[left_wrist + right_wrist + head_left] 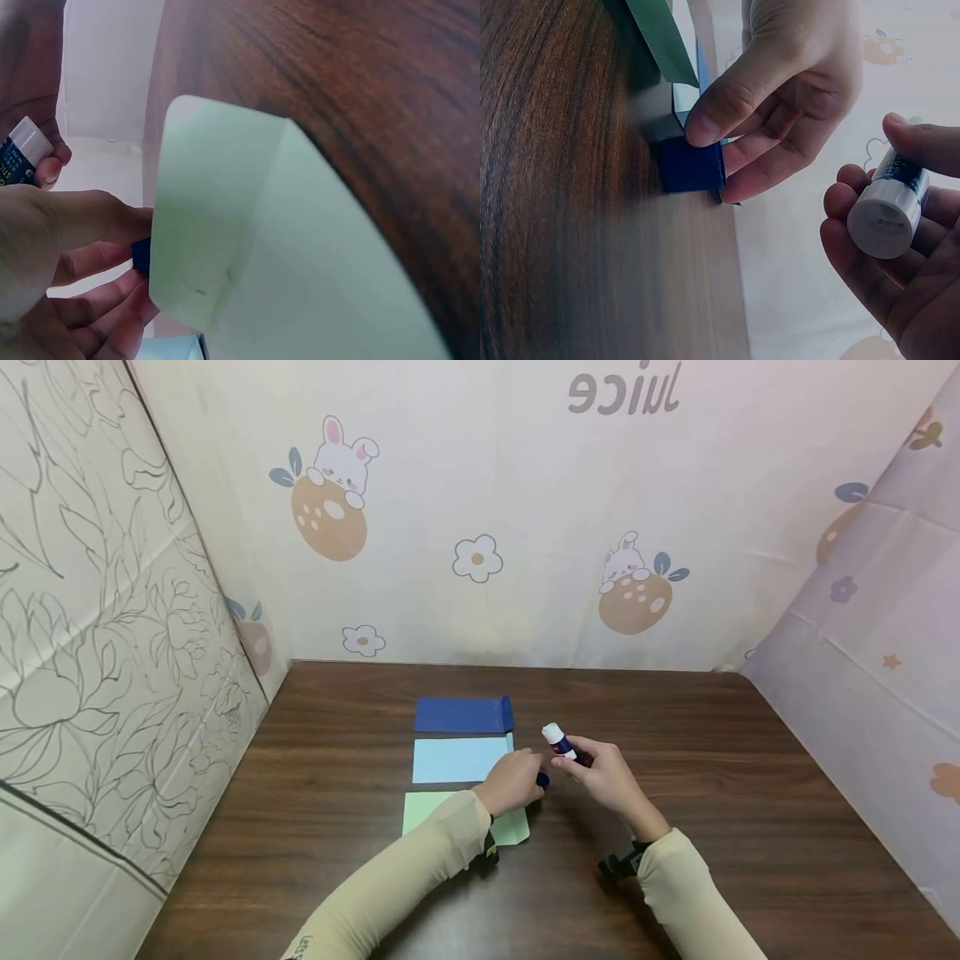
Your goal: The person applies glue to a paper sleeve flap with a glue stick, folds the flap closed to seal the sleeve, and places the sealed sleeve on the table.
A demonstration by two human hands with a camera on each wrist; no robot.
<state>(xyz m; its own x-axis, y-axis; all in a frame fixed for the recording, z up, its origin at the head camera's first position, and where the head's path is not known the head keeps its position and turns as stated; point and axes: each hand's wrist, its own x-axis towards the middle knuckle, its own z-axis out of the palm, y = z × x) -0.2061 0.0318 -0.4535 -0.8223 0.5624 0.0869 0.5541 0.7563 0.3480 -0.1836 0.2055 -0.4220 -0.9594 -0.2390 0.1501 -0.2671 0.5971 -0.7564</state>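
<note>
Handling of a glue stick and its cap, shown L to R. Beyond the L hand (513,781) and to its L lies the dark-blue sheet (459,715), its end flap (507,713) on the side toward the R hand (609,775). Nearer, partly hidden by the L hand, is the light-blue sheet (450,761); nearest the person, crossed by the L forearm (420,864), is the green sheet (423,807), w/ a creased flap (202,210) at its R end. The L hand pinches the dark-blue cap (692,165) btwn thumb and fingers, low over the table (675,718) just past the sheets' R ends; whether the cap touches the wood can't be told. To its R, and apart from it, the R hand grips the glue stick (559,742), white end pointing up and toward the L; the opp. end is hidden in the grasp, so exposed glue can't be confirmed. N.B. for good technique: hold the stick by its barrel, w/ fingertips off any bare glue; pinch the cap lightly by its sides, so its mouth stays unblocked; keep both clear of the creased flap, since a stray smear would prob. mark the paper, and a sleeve dragged across could shift the green sheet.
</note>
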